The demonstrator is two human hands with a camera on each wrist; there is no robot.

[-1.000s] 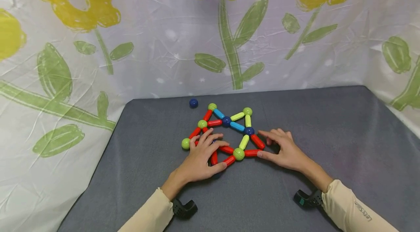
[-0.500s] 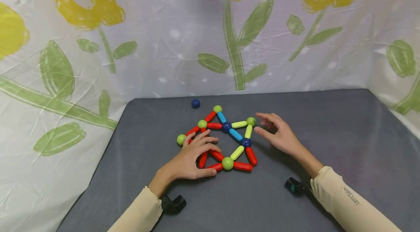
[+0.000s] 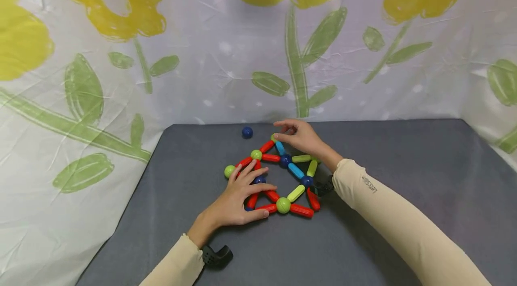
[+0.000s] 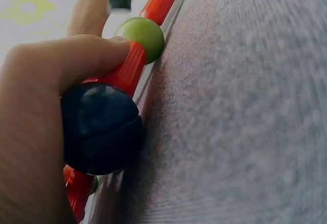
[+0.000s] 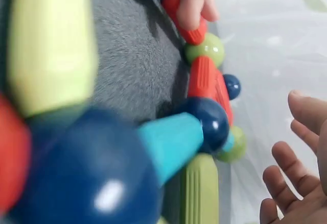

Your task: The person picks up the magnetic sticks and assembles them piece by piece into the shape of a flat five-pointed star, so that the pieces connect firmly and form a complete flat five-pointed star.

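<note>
A flat frame of rods and balls, with red, blue and yellow-green rods (image 3: 296, 193) joined by green balls (image 3: 283, 205) and dark blue balls (image 3: 285, 160), lies on the grey table. My left hand (image 3: 238, 196) rests spread over its left part. In the left wrist view, the thumb (image 4: 92, 55) lies along a red rod (image 4: 130, 71) between a green and a dark blue ball (image 4: 102, 132). My right hand (image 3: 300, 135) hovers over the frame's far corner, near the far green ball (image 3: 274, 138), fingers apart and holding nothing. A loose dark blue ball (image 3: 247, 132) lies left of it.
The grey table (image 3: 383, 165) reaches back to a hanging cloth (image 3: 202, 61) printed with yellow flowers. Two red rods (image 3: 302, 211) at the frame's right stick out with free ends close together. The right sleeve (image 3: 387, 205) passes over the right side.
My right hand has left the red rods at the right and moved left and away to the far corner. The frame has turned slightly. The left hand stays on it.
</note>
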